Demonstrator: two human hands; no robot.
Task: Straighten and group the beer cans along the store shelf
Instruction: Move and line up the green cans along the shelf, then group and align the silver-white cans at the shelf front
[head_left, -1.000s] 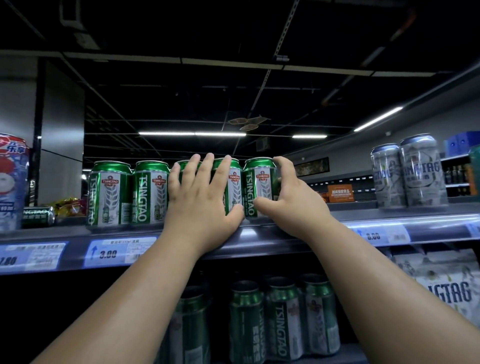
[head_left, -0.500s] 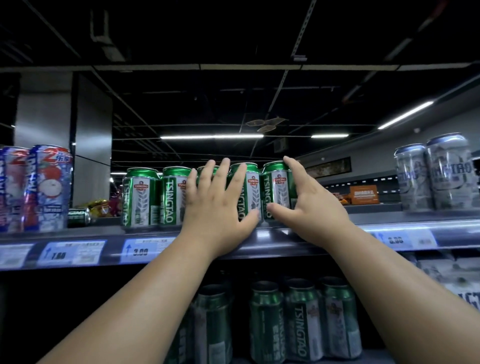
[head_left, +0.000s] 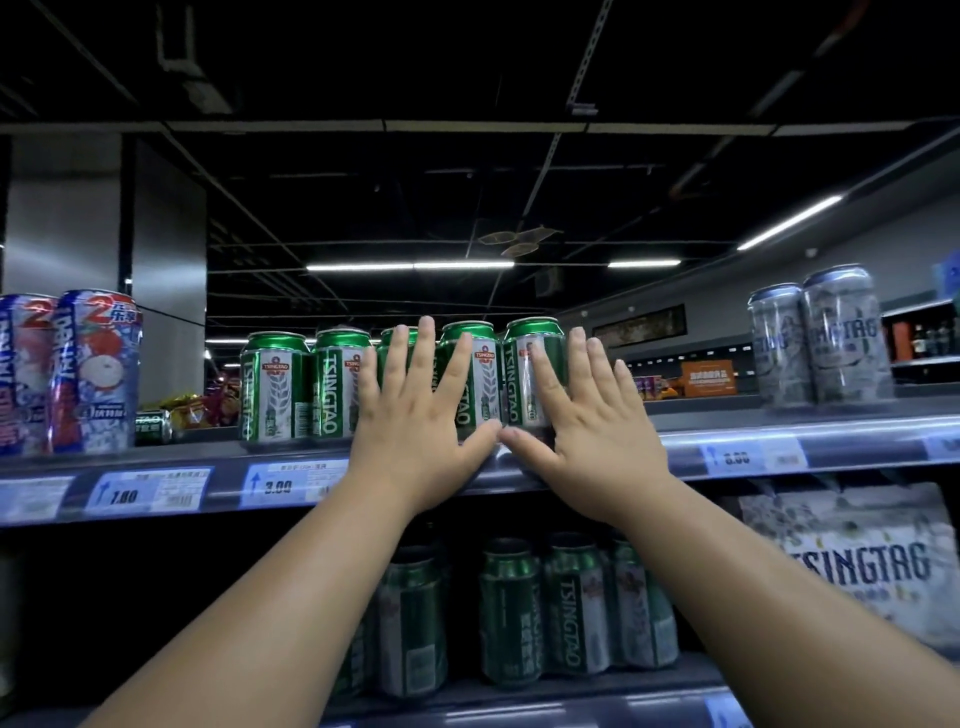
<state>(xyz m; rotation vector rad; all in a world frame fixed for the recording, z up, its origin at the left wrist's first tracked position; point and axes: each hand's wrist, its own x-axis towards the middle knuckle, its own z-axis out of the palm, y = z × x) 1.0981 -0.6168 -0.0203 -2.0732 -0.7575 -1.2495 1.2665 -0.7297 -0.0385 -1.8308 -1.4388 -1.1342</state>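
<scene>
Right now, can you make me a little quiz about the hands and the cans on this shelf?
1. True or false: both hands lie flat with straight fingers against the green cans.
2. How many green cans stand in the top-shelf row? A) three B) five C) eight
3. Fill in: the price tag under the leftmost green cans reads ____.

Key
1. True. The left hand and right hand press open palms on the green cans, thumbs nearly meeting.
2. B, five, some partly hidden by the hands.
3. 3.00, on the price tag at the shelf edge.
</scene>
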